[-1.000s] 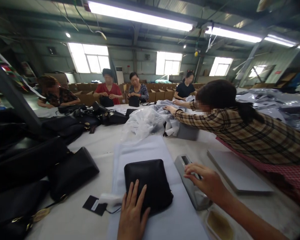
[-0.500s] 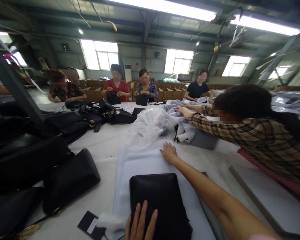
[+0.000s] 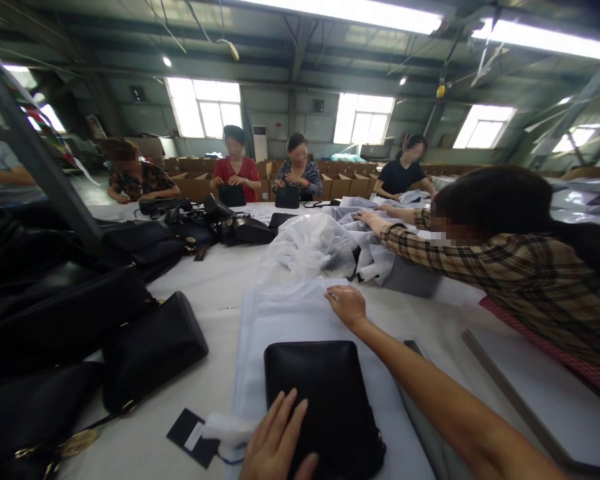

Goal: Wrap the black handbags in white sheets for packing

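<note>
A black bag [image 3: 330,393] lies flat on a stack of pale sheets [image 3: 253,327] in front of me. My left hand [image 3: 280,437] rests on the bag's lower left part, fingers spread. Beyond the bag, my right hand [image 3: 347,305] touches the far part of the top sheet; its fingers are bent together, and whether they pinch the sheet's edge is too small to tell. A black tag [image 3: 193,437] with a white label lies left of the sheets, beside a white wrapped piece [image 3: 230,427].
Black bags [image 3: 155,350] are heaped at the left, by a slanted metal post [image 3: 45,140]. Crumpled clear plastic [image 3: 305,247] lies beyond the sheets. A person in a plaid shirt [image 3: 520,273] leans in from the right, near grey boards [image 3: 545,393]. Several people sit across the table.
My right hand's fingers, spread before, have drawn together at the far part of the sheet. My left hand has come slightly further into view on the bag. The whole view has shifted a little.
</note>
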Motion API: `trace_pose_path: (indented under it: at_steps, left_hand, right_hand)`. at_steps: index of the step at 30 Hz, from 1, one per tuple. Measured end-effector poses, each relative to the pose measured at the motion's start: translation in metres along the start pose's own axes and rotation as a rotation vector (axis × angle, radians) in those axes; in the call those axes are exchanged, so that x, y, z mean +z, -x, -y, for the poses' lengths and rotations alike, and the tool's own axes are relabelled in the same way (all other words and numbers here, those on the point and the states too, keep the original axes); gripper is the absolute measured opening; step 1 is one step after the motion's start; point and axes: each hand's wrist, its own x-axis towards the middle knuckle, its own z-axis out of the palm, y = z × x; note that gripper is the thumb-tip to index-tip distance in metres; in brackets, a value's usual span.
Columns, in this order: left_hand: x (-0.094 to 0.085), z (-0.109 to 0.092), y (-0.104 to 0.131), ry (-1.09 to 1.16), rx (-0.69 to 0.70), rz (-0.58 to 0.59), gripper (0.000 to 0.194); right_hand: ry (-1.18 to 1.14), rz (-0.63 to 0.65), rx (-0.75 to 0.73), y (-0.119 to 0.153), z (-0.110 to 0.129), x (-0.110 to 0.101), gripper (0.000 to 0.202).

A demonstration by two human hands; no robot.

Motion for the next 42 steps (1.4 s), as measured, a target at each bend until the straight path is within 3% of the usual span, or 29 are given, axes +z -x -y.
trace_pose_path:
  at_steps: [4,7,11,14,18,22,24,26,29,31,34,36,38,40,42]
  left_hand:
    - [-0.031,0.023,-0.056,0.118,-0.154,0.011,0.053]
    - [-0.040,0.035,-0.121,0.150,-0.109,0.055,0.063]
    - [-0.037,0.046,-0.200,0.175,0.073,0.277,0.095]
    - [-0.034,0.051,-0.231,0.273,0.163,0.504,0.103]
    - [-0.039,0.052,-0.231,0.297,0.251,0.701,0.076]
    - [-0.052,0.044,-0.206,0.164,0.267,0.629,0.017]
    - [-0.057,0.040,-0.194,0.160,0.250,0.599,0.004]
    - [-0.059,0.035,-0.184,0.190,0.237,0.618,0.006]
    - [-0.057,0.031,-0.173,0.251,0.233,0.672,0.015]
    - [-0.055,0.031,-0.169,0.285,0.213,0.663,0.017]
    - [-0.054,0.040,-0.167,0.314,0.100,0.523,0.030]
    - [-0.051,0.052,-0.172,0.319,-0.022,0.394,0.050]
    - [-0.045,0.066,-0.181,0.339,-0.135,0.318,0.072]
    - [-0.037,0.078,-0.191,0.394,-0.213,0.320,0.085]
    - [-0.029,0.085,-0.201,0.477,-0.257,0.358,0.084]
  right_hand:
    - [-0.050,-0.084,-0.085,0.028,0.017,-0.037,0.014]
    - [-0.093,-0.174,-0.210,0.055,0.030,-0.066,0.013]
    - [-0.131,-0.282,-0.409,0.096,0.042,-0.097,0.015]
    - [-0.150,-0.264,-0.488,0.129,0.046,-0.111,0.016]
    - [-0.214,-0.197,-0.564,0.168,0.045,-0.122,0.015]
    - [-0.229,-0.241,-0.516,0.182,0.044,-0.134,0.026]
    - [-0.192,-0.255,-0.430,0.173,0.046,-0.137,0.034]
    - [-0.144,-0.213,-0.293,0.156,0.050,-0.136,0.048]
    - [-0.087,-0.016,-0.067,0.124,0.058,-0.133,0.061]
    - [-0.092,0.141,0.001,0.107,0.063,-0.133,0.052]
    - [-0.199,0.278,-0.064,0.101,0.068,-0.135,0.029]
    - [-0.289,0.270,-0.150,0.106,0.069,-0.136,0.018]
    - [-0.330,0.202,-0.225,0.115,0.070,-0.137,0.021]
    - [-0.328,0.127,-0.285,0.121,0.069,-0.137,0.028]
    - [-0.313,0.092,-0.314,0.125,0.065,-0.139,0.038]
